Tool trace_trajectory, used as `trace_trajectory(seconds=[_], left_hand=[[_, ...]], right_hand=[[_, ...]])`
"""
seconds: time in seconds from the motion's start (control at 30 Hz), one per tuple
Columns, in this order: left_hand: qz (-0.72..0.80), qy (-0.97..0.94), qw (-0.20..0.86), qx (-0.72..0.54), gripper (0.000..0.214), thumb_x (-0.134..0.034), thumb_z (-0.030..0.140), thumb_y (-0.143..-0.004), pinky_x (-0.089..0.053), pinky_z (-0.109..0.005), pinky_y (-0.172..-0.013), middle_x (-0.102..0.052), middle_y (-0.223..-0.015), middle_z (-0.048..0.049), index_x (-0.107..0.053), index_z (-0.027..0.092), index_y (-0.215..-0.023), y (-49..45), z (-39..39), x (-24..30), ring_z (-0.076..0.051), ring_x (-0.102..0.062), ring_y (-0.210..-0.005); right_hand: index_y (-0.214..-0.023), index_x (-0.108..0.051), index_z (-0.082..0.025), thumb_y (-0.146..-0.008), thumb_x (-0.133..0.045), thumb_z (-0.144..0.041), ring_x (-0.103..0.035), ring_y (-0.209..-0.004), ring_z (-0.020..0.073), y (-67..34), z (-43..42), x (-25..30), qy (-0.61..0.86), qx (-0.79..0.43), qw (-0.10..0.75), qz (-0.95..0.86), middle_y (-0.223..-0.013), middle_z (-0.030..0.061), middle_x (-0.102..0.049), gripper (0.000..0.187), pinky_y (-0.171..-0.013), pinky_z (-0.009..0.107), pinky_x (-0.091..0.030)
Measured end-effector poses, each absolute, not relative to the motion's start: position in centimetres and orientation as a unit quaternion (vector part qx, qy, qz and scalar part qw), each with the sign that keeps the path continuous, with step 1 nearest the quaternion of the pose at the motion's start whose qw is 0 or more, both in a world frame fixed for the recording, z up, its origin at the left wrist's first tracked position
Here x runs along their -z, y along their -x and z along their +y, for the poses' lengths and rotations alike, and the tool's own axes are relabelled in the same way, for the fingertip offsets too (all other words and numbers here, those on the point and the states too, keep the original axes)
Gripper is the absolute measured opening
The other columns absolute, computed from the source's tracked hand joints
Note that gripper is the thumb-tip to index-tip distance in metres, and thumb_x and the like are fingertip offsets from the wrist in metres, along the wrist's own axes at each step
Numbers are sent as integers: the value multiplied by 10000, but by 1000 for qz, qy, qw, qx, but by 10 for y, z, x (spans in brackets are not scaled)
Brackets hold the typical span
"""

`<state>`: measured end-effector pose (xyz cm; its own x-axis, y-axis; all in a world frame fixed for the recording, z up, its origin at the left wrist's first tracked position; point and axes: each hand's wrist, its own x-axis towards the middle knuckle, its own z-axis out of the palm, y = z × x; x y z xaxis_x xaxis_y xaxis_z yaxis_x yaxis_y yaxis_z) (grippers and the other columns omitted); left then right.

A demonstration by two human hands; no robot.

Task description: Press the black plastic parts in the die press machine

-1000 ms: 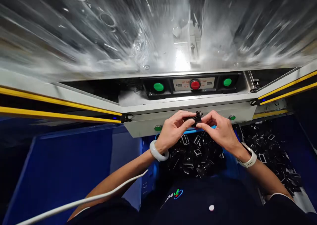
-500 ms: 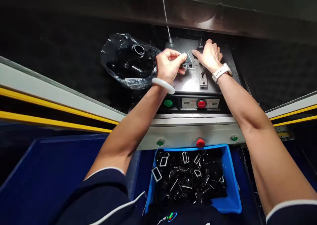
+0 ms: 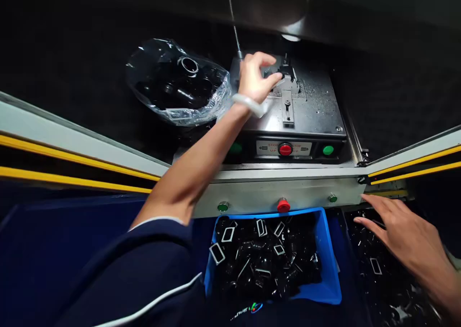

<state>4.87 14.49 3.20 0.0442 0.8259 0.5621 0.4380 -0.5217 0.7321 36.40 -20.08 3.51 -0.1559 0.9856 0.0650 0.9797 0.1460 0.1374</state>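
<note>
My left hand point(image 3: 255, 77) hovers at the left side of a metal fixture point(image 3: 288, 107), thumb and forefinger apart with a gap between them. A small black part point(image 3: 286, 71) sits on top of the fixture, just beyond my thumb tip. Some of the fixture's left side is hidden behind my fingers. Far to the right and lower, my right hand point(image 3: 405, 233) is open, slightly blurred, over a heap of black parts with pale rectangular rims point(image 3: 375, 266). Nothing shows between its fingers.
A clear plastic bag point(image 3: 187, 115) of black parts lies left of the fixture. In front stands a blue bin point(image 3: 329, 269) full of black parts. Red stop buttons point(image 3: 285, 149) and green buttons point(image 3: 328, 150) line the front panels. Yellow-striped door edges point(image 3: 79, 161) flank both sides.
My right hand has left the fixture and swung down to the right, over the heap of parts. My left thumb and forefinger have parted from the piece they were pinching.
</note>
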Motion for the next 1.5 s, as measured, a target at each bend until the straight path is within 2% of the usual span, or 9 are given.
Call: trace_trajectory(seconds=[0.13,0.27,0.57,0.77,0.87,0.97,1.13,1.3,1.5], left_hand=[[481,-705,175,-490,85,-692,241,-966,-527,-341,-728,-751,-958,-26,-771,217,-985,12,-4,7,-164,-651,-749],[552,-705,207,-394,142,-704,364,-960,-497,-339,-684,-734,-944,-27,-784,262,-1017,71,-108,55,-169,-622,-690],[560,-751,259,-233,386,-767,613,-845,-469,-402,-725,-595,-1177,5,-757,436,-1188,123,-112,92,-213,-537,-751],[586,-749,216,-221,381,-750,554,-863,-457,-427,-799,-594,-1243,-43,-753,354,-1187,115,-120,98,-230,-561,-761],[610,-730,206,-229,372,-737,478,-876,-496,-419,-839,-597,-1280,-91,-737,294,-1199,108,-126,95,-221,-596,-792],[636,-690,212,-272,333,-700,458,-902,-524,-367,-808,-615,-1234,-108,-727,228,-1141,102,-139,85,-205,-621,-833],[680,-664,264,-161,250,-636,459,-984,-457,-305,-703,-718,-983,-41,-716,222,-988,91,-160,73,-183,-629,-759],[704,-667,244,-15,292,-680,495,-980,-362,-300,-637,-735,-1059,-56,-674,230,-1102,79,-162,77,-239,-665,-818],[669,-693,259,-70,202,-744,372,-933,-405,-300,-692,-675,-969,-41,-636,202,-952,84,-158,80,-207,-622,-808]], right_hand=[[-1297,-703,-265,-1066,-516,-463,-718,-1133,275,-356,-188,23,-659,89,-44,745,-1251,81,-753,357,-840,389,-614],[-1145,-735,-193,-1025,-559,-322,-732,-1012,258,-357,-165,66,-674,173,-154,701,-1157,125,-746,250,-921,420,-594],[-988,-749,-196,-940,-663,-278,-699,-870,213,-359,-162,78,-680,211,-238,660,-1008,82,-719,128,-869,399,-595],[-929,-715,-194,-944,-642,-232,-672,-865,209,-352,-161,86,-699,176,-268,639,-978,73,-690,83,-864,381,-574],[-1064,-716,-186,-998,-577,-225,-655,-977,250,-342,-173,82,-693,114,-227,674,-1069,112,-703,159,-899,405,-550],[-1181,-708,-191,-1037,-482,-173,-612,-1062,286,-321,-196,89,-638,56,-107,760,-1124,129,-716,268,-899,422,-513],[-952,-728,-203,-934,-423,-2,-620,-959,307,-284,-221,131,-524,62,126,840,-923,130,-723,365,-854,449,-492],[-958,-728,-162,-883,-487,26,-648,-976,326,-274,-216,146,-523,57,142,839,-940,170,-738,314,-856,452,-492],[-952,-703,-150,-907,-478,45,-661,-877,290,-273,-218,129,-552,18,174,815,-858,142,-725,302,-780,396,-485]])
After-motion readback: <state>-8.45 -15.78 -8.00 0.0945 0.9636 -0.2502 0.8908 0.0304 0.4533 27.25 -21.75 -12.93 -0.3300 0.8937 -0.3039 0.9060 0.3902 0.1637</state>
